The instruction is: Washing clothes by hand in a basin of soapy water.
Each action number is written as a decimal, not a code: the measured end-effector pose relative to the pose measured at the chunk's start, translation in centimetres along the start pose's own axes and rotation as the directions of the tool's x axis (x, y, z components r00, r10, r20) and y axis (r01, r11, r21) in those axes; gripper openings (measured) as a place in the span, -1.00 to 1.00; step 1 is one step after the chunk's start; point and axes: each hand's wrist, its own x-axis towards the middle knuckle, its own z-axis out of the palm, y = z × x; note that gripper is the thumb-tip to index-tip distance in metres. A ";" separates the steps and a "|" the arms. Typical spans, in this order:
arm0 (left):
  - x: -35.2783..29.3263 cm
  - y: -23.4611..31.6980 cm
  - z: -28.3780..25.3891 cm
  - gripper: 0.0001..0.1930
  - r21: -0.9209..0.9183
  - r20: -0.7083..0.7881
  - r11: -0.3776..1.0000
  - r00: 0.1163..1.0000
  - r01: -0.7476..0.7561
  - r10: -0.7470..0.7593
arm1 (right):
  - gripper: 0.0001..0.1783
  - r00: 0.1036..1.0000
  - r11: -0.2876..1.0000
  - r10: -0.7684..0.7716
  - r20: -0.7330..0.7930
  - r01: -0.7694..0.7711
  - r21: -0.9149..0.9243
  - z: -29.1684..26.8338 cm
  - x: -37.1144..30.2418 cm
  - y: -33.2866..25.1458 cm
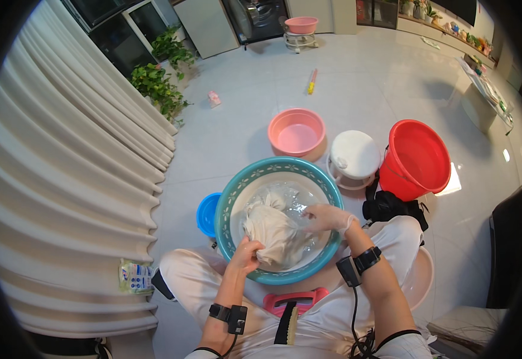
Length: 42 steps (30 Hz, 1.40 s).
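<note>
A large teal-rimmed basin (232,197) with a white inside stands on the floor between my knees. In its water lies a bunched, off-white wet cloth (270,230). My left hand (246,254) is closed on the near left edge of the cloth, at the basin's rim. Over the right side of the water is my right hand (326,218), in a thin translucent glove. Its fingers are slightly bent and apart, close to the cloth, with nothing visible in them. On my lap rests a scrubbing brush (291,323), beside a pink plastic piece (273,301) that is partly hidden.
A blue small basin (206,215) sits left of the large one. Beyond it are a pink basin (297,133), a white stool (355,157) and a red bucket (419,158). A long curtain (81,179) hangs at left, with a wipes pack (135,276) near its foot.
</note>
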 end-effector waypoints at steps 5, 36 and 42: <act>0.7 -0.7 -1.1 -0.31 -0.336 0.277 0.938 0.961 0.079 0.019 | -0.41 0.966 0.886 -0.219 -0.135 0.255 0.386 5.4 4.4 1.9; 7.1 -5.4 -3.7 -0.57 -0.419 0.231 0.905 0.972 0.074 0.028 | -0.64 0.774 0.949 -0.232 -0.589 0.313 0.037 11.0 -0.3 -10.9; 7.4 -7.3 0.8 -0.60 -0.437 -0.186 0.896 0.966 0.083 -0.180 | -0.72 0.802 0.937 -0.349 -0.484 0.315 -0.153 9.2 1.2 -8.0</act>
